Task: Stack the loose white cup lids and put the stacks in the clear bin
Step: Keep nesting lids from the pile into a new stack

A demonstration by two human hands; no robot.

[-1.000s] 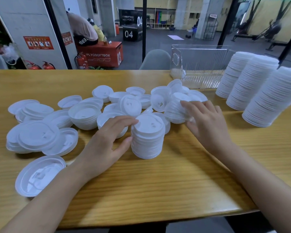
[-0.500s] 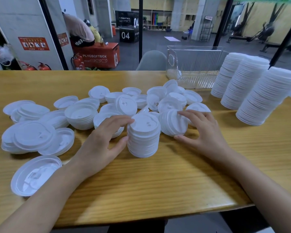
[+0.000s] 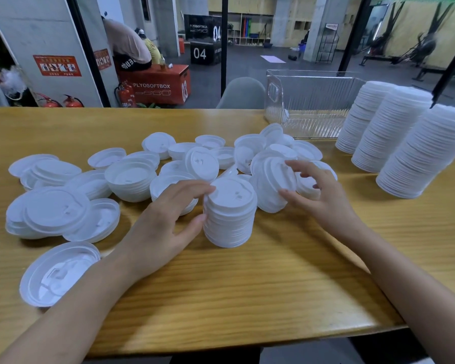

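left fingers [image 3: 192, 191] half-curled around upright lid stack [image 3: 229, 216], right fingers [image 3: 302, 166] around tilted lid stack [image 3: 271, 185]; red "plyosoftbox 03" box [image 3: 158, 85] beyond

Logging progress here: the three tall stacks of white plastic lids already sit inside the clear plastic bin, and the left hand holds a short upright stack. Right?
Not inside. The head view shows the three tall stacks of white plastic lids standing on the wooden table beside the clear plastic bin. The left hand does hold the short upright stack.
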